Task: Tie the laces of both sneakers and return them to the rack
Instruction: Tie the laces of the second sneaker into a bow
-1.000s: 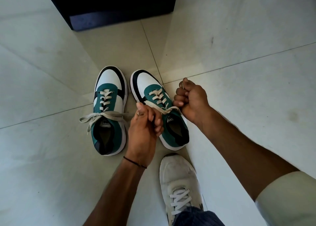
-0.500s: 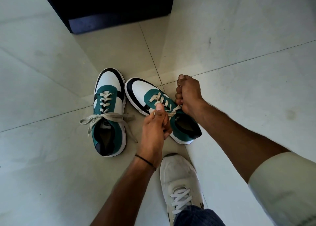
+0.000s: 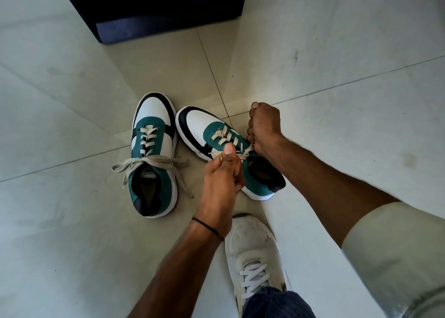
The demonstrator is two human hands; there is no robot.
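Note:
Two green, white and black sneakers stand on the tiled floor. The left sneaker (image 3: 154,156) points away from me, and its cream laces are in a bow with loose ends trailing on the floor. The right sneaker (image 3: 216,144) lies turned, toe to the upper left. My left hand (image 3: 222,171) is closed on one lace end above its tongue. My right hand (image 3: 263,130) is a fist on the other lace end at the shoe's right side. The lace (image 3: 248,149) runs taut between my hands.
A dark cabinet or rack base (image 3: 154,12) stands at the top of the view. My own white shoe (image 3: 255,257) and a jeans cuff are at the bottom centre. Pale floor tiles (image 3: 337,53) stretch all around.
The right sneaker has swung so its toe points to the upper left and its heel to the right. Both hands have come closer together over its laces, still gripping them.

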